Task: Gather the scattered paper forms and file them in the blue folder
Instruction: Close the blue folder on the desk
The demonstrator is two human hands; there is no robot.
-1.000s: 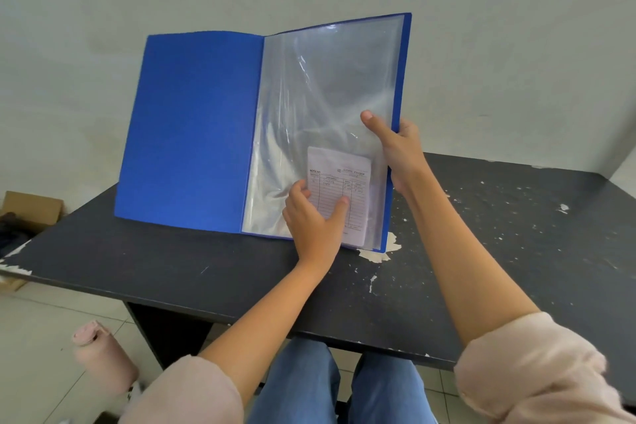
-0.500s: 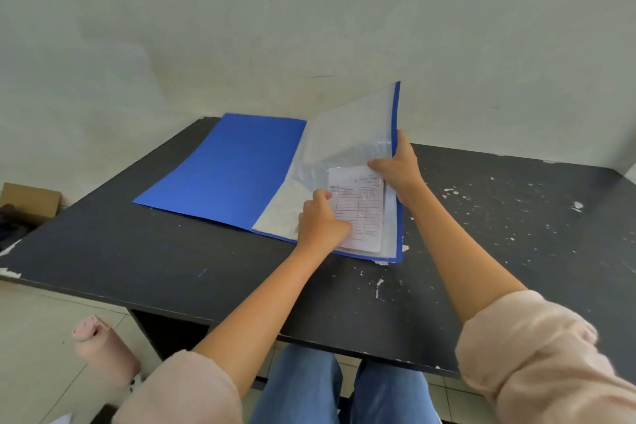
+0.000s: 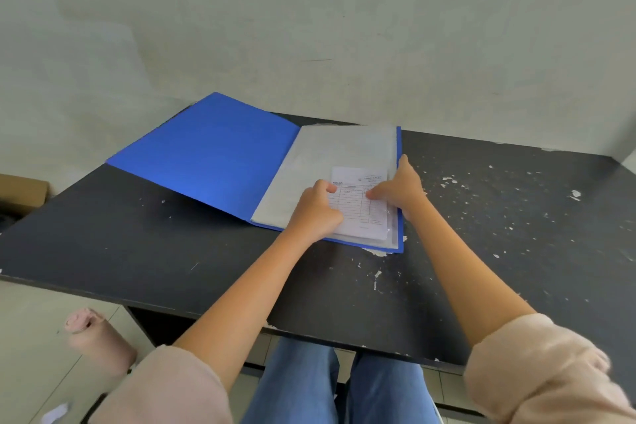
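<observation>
The blue folder (image 3: 206, 155) lies open and flat on the black table (image 3: 137, 251), with its clear plastic sleeves (image 3: 327, 151) on the right half. A white paper form (image 3: 358, 217) with a printed grid sits in the lower right of the top sleeve. My left hand (image 3: 315, 213) rests with curled fingers on the form's left edge and pinches it there. My right hand (image 3: 401, 189) grips the folder's right edge, with its thumb pressed on the form. No other loose forms show on the table.
The tabletop is scuffed with white chips, mostly on its right half. A pale wall stands right behind the table. On the floor at left are a cardboard box (image 3: 20, 189), a pink roll (image 3: 99, 341) and a white scrap (image 3: 55, 413).
The folder, held upright a second ago, has been lowered and now lies flat on the table. Both hands stayed on it and came down with it.
</observation>
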